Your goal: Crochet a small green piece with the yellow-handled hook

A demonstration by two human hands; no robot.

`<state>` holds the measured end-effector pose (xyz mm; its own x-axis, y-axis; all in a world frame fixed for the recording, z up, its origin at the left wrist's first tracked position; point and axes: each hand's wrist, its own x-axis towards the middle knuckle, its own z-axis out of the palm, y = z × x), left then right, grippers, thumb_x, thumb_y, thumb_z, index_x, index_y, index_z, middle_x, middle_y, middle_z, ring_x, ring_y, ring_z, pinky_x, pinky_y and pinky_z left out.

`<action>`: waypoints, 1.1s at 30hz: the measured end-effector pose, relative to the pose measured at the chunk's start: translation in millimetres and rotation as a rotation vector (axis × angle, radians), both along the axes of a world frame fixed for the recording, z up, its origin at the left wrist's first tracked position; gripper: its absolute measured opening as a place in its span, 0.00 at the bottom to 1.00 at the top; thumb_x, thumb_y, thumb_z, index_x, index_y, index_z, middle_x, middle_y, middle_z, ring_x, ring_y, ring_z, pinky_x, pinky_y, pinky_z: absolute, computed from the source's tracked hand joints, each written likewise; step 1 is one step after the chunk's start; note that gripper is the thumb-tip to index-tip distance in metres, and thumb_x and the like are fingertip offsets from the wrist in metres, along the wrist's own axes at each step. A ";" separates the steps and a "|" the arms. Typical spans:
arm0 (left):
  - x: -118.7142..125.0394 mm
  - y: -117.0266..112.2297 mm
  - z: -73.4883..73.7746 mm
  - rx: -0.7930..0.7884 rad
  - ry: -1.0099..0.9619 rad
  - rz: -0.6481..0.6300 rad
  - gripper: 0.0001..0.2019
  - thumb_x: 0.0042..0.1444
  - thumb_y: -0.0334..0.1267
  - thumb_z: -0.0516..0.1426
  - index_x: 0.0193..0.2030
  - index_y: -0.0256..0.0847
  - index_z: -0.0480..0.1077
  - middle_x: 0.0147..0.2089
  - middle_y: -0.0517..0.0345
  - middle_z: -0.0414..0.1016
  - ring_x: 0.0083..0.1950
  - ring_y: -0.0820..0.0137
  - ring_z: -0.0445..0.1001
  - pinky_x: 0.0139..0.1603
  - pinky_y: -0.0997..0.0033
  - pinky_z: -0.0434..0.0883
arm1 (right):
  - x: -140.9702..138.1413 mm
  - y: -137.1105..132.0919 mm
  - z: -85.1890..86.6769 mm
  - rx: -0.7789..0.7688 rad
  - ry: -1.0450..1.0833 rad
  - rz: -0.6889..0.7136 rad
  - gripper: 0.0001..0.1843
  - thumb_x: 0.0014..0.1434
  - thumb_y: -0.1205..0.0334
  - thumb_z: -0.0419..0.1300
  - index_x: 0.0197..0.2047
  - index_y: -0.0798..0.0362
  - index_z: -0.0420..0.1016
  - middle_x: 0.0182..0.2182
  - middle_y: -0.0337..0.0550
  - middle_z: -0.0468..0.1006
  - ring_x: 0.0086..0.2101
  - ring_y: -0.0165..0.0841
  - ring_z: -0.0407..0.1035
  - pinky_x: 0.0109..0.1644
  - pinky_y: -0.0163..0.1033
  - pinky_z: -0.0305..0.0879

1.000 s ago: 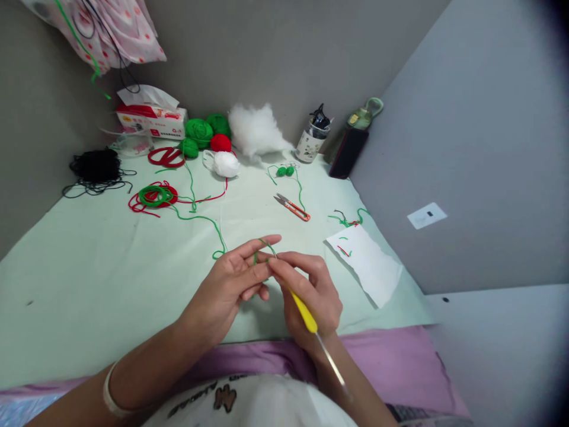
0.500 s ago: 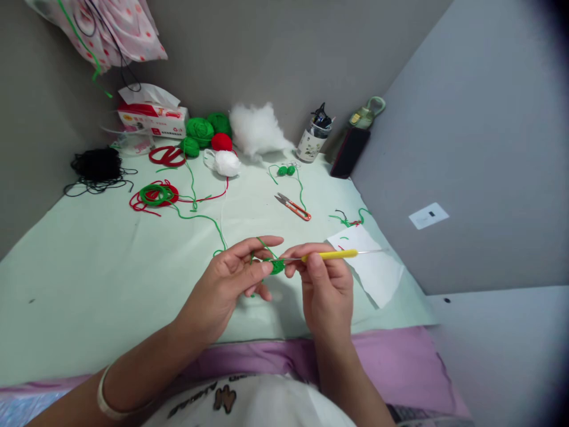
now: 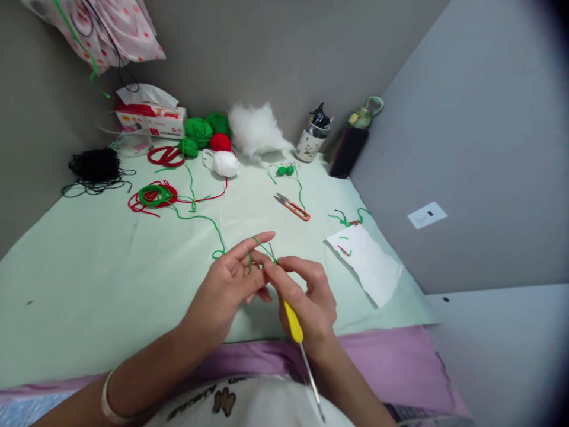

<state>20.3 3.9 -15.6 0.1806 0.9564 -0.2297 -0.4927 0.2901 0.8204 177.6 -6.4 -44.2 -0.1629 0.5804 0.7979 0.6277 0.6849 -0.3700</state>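
Note:
My left hand (image 3: pixel 242 273) is closed on a small green crochet piece, now almost wholly covered by fingers. Green yarn (image 3: pixel 262 245) runs over its raised index finger down to the work. My right hand (image 3: pixel 306 296) grips a crochet hook (image 3: pixel 293 320) with a yellow handle; the handle slants down toward my body, and a thin metal end points at my shirt. The other metal tip rises beside the yarn, just past my pinched fingertips. Both hands meet over the front of the table (image 3: pixel 111 296).
Orange-handled thread snips (image 3: pixel 292 207) lie beyond my hands, near two small green balls (image 3: pixel 285 171). White paper (image 3: pixel 368 267) with yarn scraps is at right. Behind stand yarn balls (image 3: pixel 199 131), white stuffing (image 3: pixel 258 130), a pen cup (image 3: pixel 311 142), a phone (image 3: pixel 349 153) and red scissors (image 3: pixel 165 156).
The crochet hook has swung from lying level, pointing right, to slanting down toward my body. My right hand has turned and moved left against the left fingertips, covering the green piece.

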 end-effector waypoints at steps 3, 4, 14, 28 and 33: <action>-5.0 5.5 1.8 -0.124 -0.170 -0.109 0.20 0.55 0.36 0.73 0.55 0.40 0.84 0.24 0.72 0.61 0.21 0.84 0.50 0.24 0.83 0.68 | 2.2 3.5 5.4 -0.155 0.265 0.129 0.15 0.72 0.70 0.58 0.54 0.44 0.82 0.42 0.44 0.84 0.42 0.36 0.80 0.42 0.43 0.79; -6.8 6.8 2.3 -0.127 -0.182 -0.108 0.18 0.55 0.35 0.73 0.53 0.40 0.84 0.25 0.72 0.60 0.21 0.85 0.48 0.24 0.83 0.68 | 2.9 5.5 8.7 -0.209 0.418 0.153 0.14 0.73 0.70 0.57 0.51 0.45 0.83 0.39 0.43 0.84 0.38 0.34 0.78 0.39 0.41 0.78; -0.8 1.9 -2.3 0.024 -0.039 -0.041 0.17 0.57 0.38 0.73 0.53 0.50 0.85 0.35 0.64 0.74 0.26 0.82 0.66 0.29 0.82 0.71 | -0.9 6.3 10.9 -0.216 0.288 0.146 0.15 0.71 0.71 0.61 0.53 0.43 0.83 0.41 0.42 0.85 0.39 0.34 0.80 0.40 0.39 0.78; -3.0 3.7 -0.7 0.021 -0.077 -0.084 0.15 0.57 0.36 0.72 0.52 0.49 0.86 0.37 0.61 0.75 0.30 0.78 0.69 0.33 0.78 0.77 | 1.5 14.6 9.3 -0.511 0.741 0.352 0.09 0.72 0.62 0.64 0.45 0.44 0.87 0.40 0.41 0.86 0.35 0.30 0.75 0.39 0.37 0.73; -3.3 3.6 -2.2 0.054 -0.030 -0.082 0.13 0.59 0.37 0.70 0.51 0.49 0.85 0.37 0.63 0.73 0.26 0.80 0.62 0.29 0.78 0.75 | 5.6 15.6 10.1 -0.635 0.868 0.377 0.10 0.73 0.57 0.62 0.43 0.46 0.86 0.37 0.39 0.86 0.31 0.28 0.76 0.38 0.36 0.74</action>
<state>17.0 7.6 -17.7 0.2648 0.9489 -0.1718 -0.4936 0.2864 0.8212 183.2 9.2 -34.1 0.0510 0.9507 0.3059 -0.2154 0.3096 -0.9262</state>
